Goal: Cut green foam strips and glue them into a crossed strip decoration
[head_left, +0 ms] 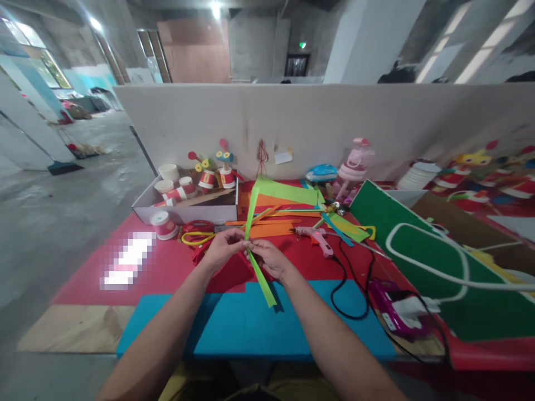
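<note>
A long green paper strip runs between my two hands, its lower end hanging over the blue sheet and its upper end rising toward the back. My left hand pinches it from the left, fingers curled. From the right, my right hand closes on the same strip close beside the left fingertips. Orange paper strips and a wider green paper sheet lie just behind the hands. Scissors with yellow handles rest by my left hand. A pink glue gun lies to the right of my right hand.
At the back left, a white box holds paper cups and cup figures; a paper cup stands before it. A purple power strip with cables and a green board are on the right. A pink bottle stands by the partition.
</note>
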`<state>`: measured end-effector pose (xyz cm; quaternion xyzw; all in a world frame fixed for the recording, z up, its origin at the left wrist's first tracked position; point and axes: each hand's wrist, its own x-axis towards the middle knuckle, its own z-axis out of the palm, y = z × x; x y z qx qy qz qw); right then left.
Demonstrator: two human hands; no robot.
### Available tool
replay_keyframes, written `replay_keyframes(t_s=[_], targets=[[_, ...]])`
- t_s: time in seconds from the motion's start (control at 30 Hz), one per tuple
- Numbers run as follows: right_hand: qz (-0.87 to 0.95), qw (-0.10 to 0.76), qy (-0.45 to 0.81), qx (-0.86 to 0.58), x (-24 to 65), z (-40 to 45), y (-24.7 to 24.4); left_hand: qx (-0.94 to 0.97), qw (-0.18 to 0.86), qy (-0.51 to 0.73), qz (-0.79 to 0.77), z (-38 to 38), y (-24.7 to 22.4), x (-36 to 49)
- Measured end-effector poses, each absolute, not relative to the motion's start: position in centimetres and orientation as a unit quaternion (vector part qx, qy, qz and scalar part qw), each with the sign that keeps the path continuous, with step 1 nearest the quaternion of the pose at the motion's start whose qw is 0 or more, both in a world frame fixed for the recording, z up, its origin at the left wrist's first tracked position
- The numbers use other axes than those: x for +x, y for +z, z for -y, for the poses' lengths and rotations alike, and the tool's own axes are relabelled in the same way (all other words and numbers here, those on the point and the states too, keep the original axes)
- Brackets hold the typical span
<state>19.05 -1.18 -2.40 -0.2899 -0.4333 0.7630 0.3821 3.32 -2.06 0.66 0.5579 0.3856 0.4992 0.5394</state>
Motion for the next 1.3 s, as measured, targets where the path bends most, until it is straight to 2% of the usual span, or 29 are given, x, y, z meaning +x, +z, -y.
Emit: replay_keyframes(t_s=[0.3, 0.37, 0.53, 0.67, 0.93, 1.3], targets=[[0.450, 0.389, 0.742, -0.308, 18.9, 1.1, -2.5, 0.603, 0.493, 0.496, -0.385, 2.1, 0.5, 3.2], [0.471, 0.387, 0.732, -0.303, 18.9, 1.2, -2.3, 0.630, 0.444, 0.506, -0.387, 1.8, 0.3, 3.1], [0.505, 0.354, 0.735, -0.281, 18.8, 1.4, -2.1, 0.719, 0.239, 0.540, -0.366, 1.1, -0.1, 2.4], [0.502, 0.332, 0.747, -0.284, 18.7, 1.6, -1.9, 0.743, 0.183, 0.537, -0.355, 0.8, -0.3, 2.0], [0.483, 0.272, 0.789, -0.266, 19.0, 2.3, -0.8, 0.728, 0.190, 0.528, -0.393, 0.9, -0.3, 2.2], [0.474, 0.288, 0.766, -0.325, 18.5, 2.3, -1.2, 0.715, 0.180, 0.536, -0.412, 0.6, -1.3, 2.5]])
